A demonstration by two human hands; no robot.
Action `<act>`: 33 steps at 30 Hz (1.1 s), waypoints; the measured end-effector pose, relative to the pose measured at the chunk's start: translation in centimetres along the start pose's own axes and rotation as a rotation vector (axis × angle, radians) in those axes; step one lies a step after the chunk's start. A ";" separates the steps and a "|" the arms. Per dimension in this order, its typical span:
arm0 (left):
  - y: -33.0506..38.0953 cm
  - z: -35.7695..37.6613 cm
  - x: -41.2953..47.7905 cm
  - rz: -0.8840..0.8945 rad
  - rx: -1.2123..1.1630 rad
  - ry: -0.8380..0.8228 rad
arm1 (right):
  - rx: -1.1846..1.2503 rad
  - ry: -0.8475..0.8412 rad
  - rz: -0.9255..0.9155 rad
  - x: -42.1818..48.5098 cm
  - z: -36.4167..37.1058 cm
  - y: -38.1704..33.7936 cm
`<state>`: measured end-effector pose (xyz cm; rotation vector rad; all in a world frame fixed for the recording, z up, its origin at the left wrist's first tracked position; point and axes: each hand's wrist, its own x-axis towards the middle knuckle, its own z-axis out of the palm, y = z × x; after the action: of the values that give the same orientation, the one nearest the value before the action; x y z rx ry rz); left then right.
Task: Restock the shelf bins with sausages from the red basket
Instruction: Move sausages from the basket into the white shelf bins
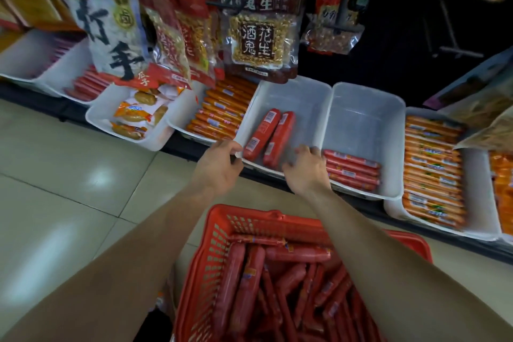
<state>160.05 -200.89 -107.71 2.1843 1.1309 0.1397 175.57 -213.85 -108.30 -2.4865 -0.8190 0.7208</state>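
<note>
Two thick sausages (pixel 263 133) in white bin (pixel 305 108), left hand (pixel 219 164) gripping its rim, right hand (pixel 305 171) loosely curled, empty

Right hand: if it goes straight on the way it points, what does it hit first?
Probably the thick red sausage, the right one of two in the white bin. The right hand is at the bin's front rim, aimed up-left into it. Depth is unclear, so it might touch the bin floor first.
</note>
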 end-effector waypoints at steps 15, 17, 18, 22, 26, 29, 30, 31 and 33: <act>-2.3 8.5 -17.0 -0.147 0.200 -0.365 | -0.110 -0.098 -0.116 -15.5 3.0 15.6; -3.5 10.4 -18.0 -0.196 0.196 -0.421 | -0.191 -0.219 -0.060 -15.2 5.2 17.0; -3.9 11.2 -18.3 -0.210 0.179 -0.443 | -0.232 -0.260 -0.050 -14.8 6.1 17.5; -4.6 13.7 -18.2 -0.249 0.266 -0.466 | -0.372 -0.358 -0.038 -12.4 8.8 18.1; -5.0 15.3 -17.4 -0.275 0.318 -0.416 | -0.481 -0.416 -0.027 -10.5 11.1 18.8; -5.8 16.1 -17.3 -0.283 0.266 -0.425 | -0.597 -0.360 -0.046 -9.7 11.6 19.0; -6.0 16.3 -17.3 -0.276 0.265 -0.427 | -0.595 -0.334 -0.048 -9.5 11.6 19.2; -6.2 16.5 -17.4 -0.266 0.281 -0.435 | -0.579 -0.318 -0.047 -9.4 11.7 19.3; -6.4 16.6 -17.6 -0.233 0.323 -0.434 | -0.538 -0.319 -0.045 -9.4 11.9 19.6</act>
<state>151.02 -220.08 -120.88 2.1806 1.1973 -0.6281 170.24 -231.60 -124.74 -2.8415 -1.3276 1.0059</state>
